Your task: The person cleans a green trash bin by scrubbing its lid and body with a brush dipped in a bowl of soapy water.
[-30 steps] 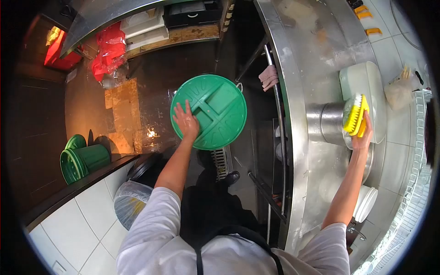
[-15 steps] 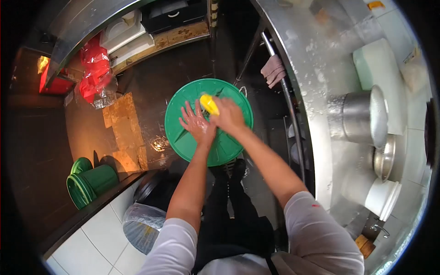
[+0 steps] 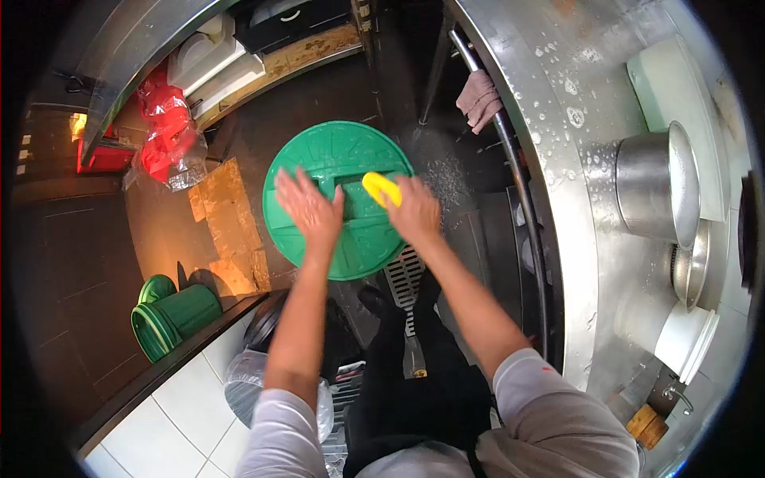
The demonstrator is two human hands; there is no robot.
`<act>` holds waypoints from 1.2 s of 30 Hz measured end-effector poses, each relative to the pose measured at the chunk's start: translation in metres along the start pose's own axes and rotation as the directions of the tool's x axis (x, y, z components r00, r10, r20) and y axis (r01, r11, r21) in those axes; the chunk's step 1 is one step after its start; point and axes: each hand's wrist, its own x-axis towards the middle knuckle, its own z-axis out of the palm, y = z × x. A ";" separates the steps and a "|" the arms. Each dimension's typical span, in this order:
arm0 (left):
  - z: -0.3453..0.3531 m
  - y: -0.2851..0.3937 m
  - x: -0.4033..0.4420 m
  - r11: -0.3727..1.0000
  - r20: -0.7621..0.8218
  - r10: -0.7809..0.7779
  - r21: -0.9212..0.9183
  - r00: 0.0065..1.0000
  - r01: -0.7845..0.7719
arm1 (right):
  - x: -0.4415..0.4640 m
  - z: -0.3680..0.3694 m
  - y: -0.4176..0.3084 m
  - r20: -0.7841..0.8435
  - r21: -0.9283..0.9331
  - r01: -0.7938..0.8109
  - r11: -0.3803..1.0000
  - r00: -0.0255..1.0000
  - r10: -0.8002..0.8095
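A round green bin lid (image 3: pixel 351 259) with moulded ribs and a recessed middle is in front of my feet. My right hand (image 3: pixel 418 209) is closed around a yellow scrub brush (image 3: pixel 382 190) over the right half of the lid; its bristles are hidden. Over the left half, my left hand (image 3: pixel 312 211) holds nothing, its fingers spread and thumb apart. It is slightly blurred, and I cannot tell whether it touches the lid.
A metal floor grate (image 3: pixel 405 279) lies by my feet. To the right runs a wet steel counter (image 3: pixel 578 207) with a metal pot (image 3: pixel 649 187) and a white bucket (image 3: pixel 681 342). A cloth (image 3: pixel 479 100) hangs on its rail. Green bins (image 3: pixel 175 315) are at the left.
The lid has shifted left, uncovering more of the floor grate. My left hand has moved left, away from my right hand. The brush is still in my right hand.
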 end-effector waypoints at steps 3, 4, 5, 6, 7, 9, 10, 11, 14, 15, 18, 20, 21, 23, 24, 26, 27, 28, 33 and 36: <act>0.000 0.006 -0.041 0.968 0.087 -0.236 0.102 0.968 0.227 | -0.043 -0.002 -0.017 -0.007 0.002 0.125 0.992 0.992 -0.125; 0.001 0.002 -0.045 0.986 0.079 -0.162 0.051 0.984 0.158 | -0.040 0.002 -0.016 0.008 0.003 0.134 0.991 0.991 -0.134; 0.004 -0.001 -0.046 0.997 0.074 -0.080 0.001 0.994 0.080 | -0.039 0.006 -0.012 0.022 0.003 0.134 0.991 0.991 -0.134; 0.007 -0.003 -0.045 0.998 0.066 -0.008 -0.059 0.998 0.012 | -0.041 0.010 -0.011 0.039 0.005 0.129 0.992 0.991 -0.129; 0.007 -0.005 -0.040 0.995 0.060 0.024 -0.102 0.998 -0.018 | -0.033 0.013 -0.017 0.037 -0.001 0.168 0.986 0.985 -0.168; 0.004 -0.017 -0.025 0.980 0.052 0.076 -0.189 0.996 -0.065 | -0.007 0.027 -0.029 0.046 -0.015 0.249 0.968 0.968 -0.248; 0.004 -0.029 -0.014 0.971 0.015 0.142 -0.198 0.990 -0.136 | -0.003 0.029 -0.027 0.038 0.014 0.247 0.969 0.968 -0.247; 0.005 -0.044 -0.001 0.965 0.033 0.179 -0.200 0.983 -0.169 | 0.002 0.030 -0.026 0.029 0.043 0.251 0.967 0.967 -0.253; 0.002 -0.065 0.035 0.940 0.075 0.287 -0.217 0.955 -0.265 | -0.026 0.021 -0.005 0.045 0.057 0.241 0.969 0.969 -0.243; -0.002 -0.063 0.041 0.937 0.092 0.296 -0.221 0.951 -0.270 | -0.042 0.016 0.008 0.063 0.053 0.238 0.970 0.968 -0.241; -0.012 -0.045 0.038 0.934 0.109 0.295 -0.241 0.949 -0.263 | -0.022 0.019 0.000 -0.012 -0.067 0.288 0.955 0.957 -0.289; -0.008 -0.042 0.034 0.920 0.104 0.332 -0.255 0.938 -0.297 | 0.029 0.037 -0.015 -0.148 -0.060 0.430 0.901 0.889 -0.434; -0.003 -0.050 0.039 0.924 0.088 0.312 -0.258 0.946 -0.281 | 0.044 0.043 -0.028 -0.137 -0.062 0.433 0.899 0.889 -0.438; 0.006 -0.072 0.043 0.932 0.074 0.267 -0.275 0.961 -0.237 | 0.054 0.048 -0.051 -0.096 -0.065 0.433 0.899 0.894 -0.437; 0.005 -0.075 0.046 0.925 0.061 0.284 -0.282 0.957 -0.257 | 0.049 0.052 -0.049 -0.103 -0.056 0.405 0.913 0.907 -0.408; -0.002 -0.080 0.046 0.914 0.108 0.312 -0.306 0.944 -0.267 | 0.032 0.052 -0.047 -0.118 -0.047 0.348 0.936 0.929 -0.351; -0.007 -0.081 0.049 0.909 0.121 0.320 -0.318 0.940 -0.269 | 0.024 0.050 -0.040 -0.136 0.010 0.307 0.952 0.943 -0.303; -0.009 -0.087 0.050 0.905 0.141 0.338 -0.321 0.930 -0.280 | 0.012 0.046 -0.028 -0.151 0.066 0.262 0.963 0.956 -0.250; -0.025 -0.092 0.059 0.940 0.318 0.280 -0.281 0.906 -0.193 | 0.007 0.013 -0.004 -0.179 0.199 0.092 0.976 0.982 -0.056; -0.008 -0.067 0.044 0.946 0.118 0.261 -0.230 0.958 -0.229 | 0.041 0.033 -0.047 -0.159 0.240 0.368 0.898 0.928 -0.338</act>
